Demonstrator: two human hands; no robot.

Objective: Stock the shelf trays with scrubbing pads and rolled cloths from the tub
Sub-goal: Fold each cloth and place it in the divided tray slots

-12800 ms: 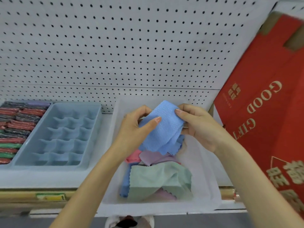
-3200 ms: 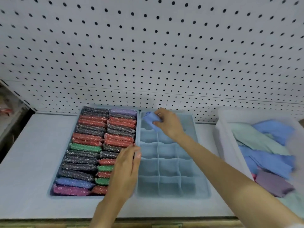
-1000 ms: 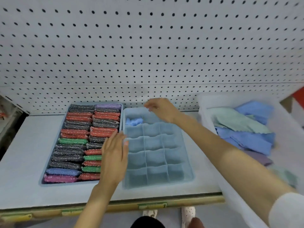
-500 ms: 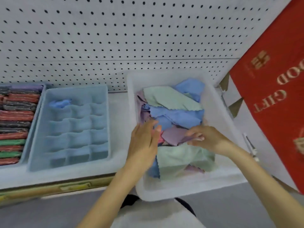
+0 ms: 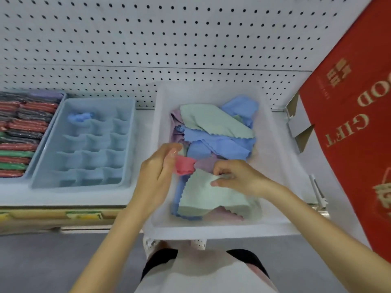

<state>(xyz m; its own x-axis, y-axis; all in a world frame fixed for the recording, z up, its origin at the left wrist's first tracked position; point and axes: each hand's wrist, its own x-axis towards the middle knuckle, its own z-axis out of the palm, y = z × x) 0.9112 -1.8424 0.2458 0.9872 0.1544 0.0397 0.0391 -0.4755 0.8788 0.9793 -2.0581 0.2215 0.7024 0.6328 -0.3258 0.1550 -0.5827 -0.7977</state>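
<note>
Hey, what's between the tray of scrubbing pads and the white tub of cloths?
A blue divided tray, holding one rolled blue cloth in its back left cell; the head view shows it.

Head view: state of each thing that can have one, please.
left hand: pinches the pink cloth.
right hand: pinches the green cloth at its edge.
tub: open, holding loose unrolled cloths.
divided tray: one rolled blue cloth in its back-left cell, other cells look empty.
scrubbing pads: packed in rows in the left tray.
</note>
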